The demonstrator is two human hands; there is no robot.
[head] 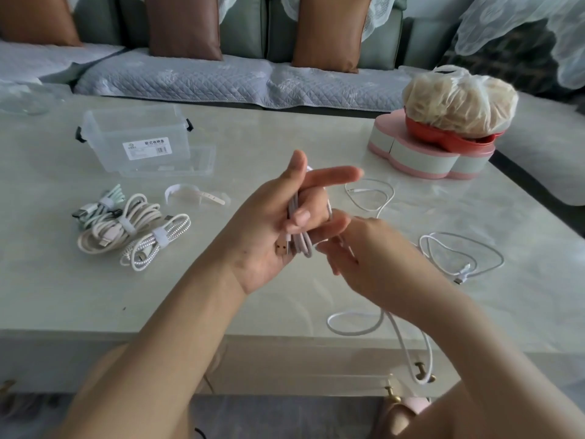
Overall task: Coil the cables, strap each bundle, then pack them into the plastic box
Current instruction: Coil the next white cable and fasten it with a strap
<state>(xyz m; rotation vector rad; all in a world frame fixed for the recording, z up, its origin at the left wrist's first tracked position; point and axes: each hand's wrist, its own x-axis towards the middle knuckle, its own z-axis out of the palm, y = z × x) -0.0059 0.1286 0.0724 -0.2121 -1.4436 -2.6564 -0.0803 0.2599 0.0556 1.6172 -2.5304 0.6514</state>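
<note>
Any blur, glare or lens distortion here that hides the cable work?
Head view: soft, even light with no hard shadows; only a faint sheen on the table, no glare; wide-angle bowing of the table's near edge; fingertips of the left hand and right hand look slightly smeared, yet the white cable on the left hand reads clearly.

You face a grey-green sofa [101,25] across the pale, glossy tabletop [79,289]. Three brown cushions [185,26] lean against its back. A quilted grey cover [196,80] lies over the seat, and white lace [522,30] drapes the right end. Below the tabletop's near edge, brass drawer handles [420,369] show above a grey floor [285,416]. The light is soft and even.
</note>
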